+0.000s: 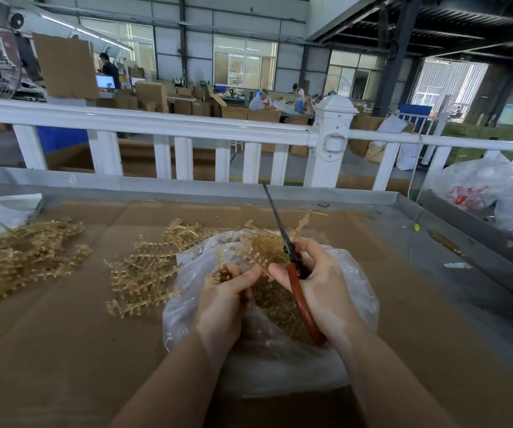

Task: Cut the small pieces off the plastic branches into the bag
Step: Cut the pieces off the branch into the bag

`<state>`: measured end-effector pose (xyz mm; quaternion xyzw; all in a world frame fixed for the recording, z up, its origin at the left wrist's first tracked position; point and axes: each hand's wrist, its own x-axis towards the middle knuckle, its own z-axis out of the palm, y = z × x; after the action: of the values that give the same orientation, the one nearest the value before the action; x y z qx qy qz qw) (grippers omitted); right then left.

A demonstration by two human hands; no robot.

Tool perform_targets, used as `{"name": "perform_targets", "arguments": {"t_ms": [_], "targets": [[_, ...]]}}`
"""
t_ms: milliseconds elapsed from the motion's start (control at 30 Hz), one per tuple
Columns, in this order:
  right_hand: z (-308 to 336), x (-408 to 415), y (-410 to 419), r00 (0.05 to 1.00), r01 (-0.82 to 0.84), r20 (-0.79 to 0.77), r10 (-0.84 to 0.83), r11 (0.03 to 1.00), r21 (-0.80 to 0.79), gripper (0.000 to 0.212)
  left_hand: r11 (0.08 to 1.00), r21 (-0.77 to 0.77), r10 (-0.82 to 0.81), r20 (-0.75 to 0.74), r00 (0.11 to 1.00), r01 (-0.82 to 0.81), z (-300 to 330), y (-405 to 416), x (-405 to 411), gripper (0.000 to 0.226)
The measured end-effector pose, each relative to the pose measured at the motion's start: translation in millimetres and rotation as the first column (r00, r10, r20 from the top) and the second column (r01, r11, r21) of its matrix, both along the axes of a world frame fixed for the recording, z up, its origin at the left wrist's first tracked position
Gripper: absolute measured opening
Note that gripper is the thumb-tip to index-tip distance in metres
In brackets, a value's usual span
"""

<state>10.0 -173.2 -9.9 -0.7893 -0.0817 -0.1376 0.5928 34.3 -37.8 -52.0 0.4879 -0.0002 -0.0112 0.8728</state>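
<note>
Mid-trim: left hand [227, 291] pinched a branch [261, 245] over the bag [357, 288]; right hand [317, 282] gripped scissors [298, 288], blades pointing to eleven o'clock, needing swinging onto the branch.

factory floor: stacked cartons [153, 94], workers' benches [280, 108]

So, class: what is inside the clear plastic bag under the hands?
Inside the clear plastic bag lies a heap of small tan cut pieces. The left hand, right hand and scissors cover part of it, so its full extent cannot be seen.
</note>
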Motion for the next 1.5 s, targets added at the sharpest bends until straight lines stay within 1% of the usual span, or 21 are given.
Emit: {"name": "perform_targets", "arguments": {"t_ms": [100, 200, 333, 433, 500, 567, 667, 733, 833, 900, 967, 1067, 1133, 1233, 1333, 1400, 1433, 1500], "targets": [[-6.0, -0.5, -2.9, 0.999, 0.036, -0.01, -0.037, 0.992, -0.12, 0.022, 0.998, -0.062, 0.024, -0.016, 1.0, -0.025, -0.9, 3.4, 3.5, 0.035], [-10.6, -1.0, -5.5, 0.998, 0.049, -0.035, -0.056, 0.981, -0.189, 0.023, 0.996, -0.09, 0.025, -0.032, 0.999, -0.028, -2.0, 4.9, 4.8, 0.024], [-15.0, -3.3, -8.6, 0.996, 0.04, -0.057, -0.062, 0.944, -0.327, 0.024, 0.995, -0.092, 0.028, -0.081, 0.996, -0.035, -3.0, 4.7, 6.0, 0.027], [-16.5, -5.5, -9.3, 0.996, 0.025, -0.07, -0.057, 0.921, -0.389, 0.026, 0.994, -0.109, 0.01, -0.118, 0.993, -0.023, -4.1, 6.5, 7.4, 0.029], [-17.1, -6.0, -9.1, 0.996, 0.021, -0.07, -0.054, 0.912, -0.409, 0.027, 0.992, -0.124, -0.005, -0.13, 0.992, -0.012, -3.2, 7.5, 7.9, 0.022], [-17.0, -6.0, -9.1, 0.996, 0.022, -0.065, -0.053, 0.912, -0.409, 0.027, 0.99, -0.135, 0.011, -0.123, 0.992, -0.028, -1.1, 6.9, 7.4, 0.012], [-17.5, -5.7, -9.5, 0.997, 0.024, -0.053, -0.049, 0.915, -0.403, 0.026, 0.994, -0.093, 0.046, -0.097, 0.994, -0.055, -0.1, 5.9, 5.1, 0.008], [-17.6, -6.3, -9.0, 0.998, 0.043, -0.024, -0.056, 0.927, -0.372, 0.022, 0.998, -0.007, 0.055, -0.058, 0.997, -0.055, 1.0, 5.4, 1.2, 0.008], [-16.5, -6.9, -9.1, 0.995, 0.094, 0.053, -0.083, 0.967, -0.237, 0.018, 0.992, 0.124, 0.013, 0.0, 1.0, -0.013, 3.3, 2.7, -2.2, 0.008], [-13.4, -6.5, -9.6, 0.992, 0.105, 0.09, -0.091, 0.981, -0.165, 0.022, 0.97, 0.237, -0.048, -0.004, 0.999, 0.047, 4.7, 0.3, -3.4, 0.004], [-10.6, -5.5, -11.0, 0.994, 0.087, 0.083, -0.077, 0.987, -0.137, 0.029, 0.941, 0.32, -0.112, 0.0, 0.994, 0.106, 5.7, -1.2, -5.4, 0.007], [-9.1, -4.1, -10.7, 0.997, 0.066, 0.049, -0.06, 0.987, -0.143, 0.031, 0.942, 0.306, -0.154, 0.019, 0.988, 0.141, 5.0, 0.2, -7.3, 0.015], [-9.6, -3.5, -9.4, 0.998, 0.064, 0.026, -0.062, 0.993, -0.103, 0.03, 0.95, 0.282, -0.15, 0.029, 0.988, 0.136, 4.2, 1.8, -8.4, 0.017], [-10.4, -2.5, -7.8, 0.998, 0.051, -0.034, -0.053, 0.998, -0.045, 0.03, 0.96, 0.262, -0.116, 0.059, 0.992, 0.097, 3.4, 1.5, -8.6, 0.003], [-10.4, -2.3, -6.0, 0.998, 0.038, -0.053, -0.041, 0.997, -0.061, 0.03, 0.973, 0.221, -0.077, 0.058, 0.995, 0.062, 5.5, -0.6, -8.9, 0.009], [-10.5, -3.1, -5.7, 0.998, 0.043, -0.032, -0.045, 0.997, -0.063, 0.028, 0.986, 0.166, -0.027, 0.042, 0.999, 0.019, 5.9, -1.2, -7.1, 0.02], [-10.9, -3.8, -6.2, 0.998, 0.054, -0.016, -0.056, 0.995, -0.083, 0.026, 0.991, 0.135, 0.002, 0.024, 1.0, -0.006, 5.6, -1.3, -5.8, 0.021], [-12.3, -5.3, -8.6, 0.996, 0.087, 0.008, -0.087, 0.983, -0.165, 0.023, 0.995, 0.082, 0.054, -0.018, 0.998, -0.053, 4.5, -0.7, -2.4, 0.016]]}}
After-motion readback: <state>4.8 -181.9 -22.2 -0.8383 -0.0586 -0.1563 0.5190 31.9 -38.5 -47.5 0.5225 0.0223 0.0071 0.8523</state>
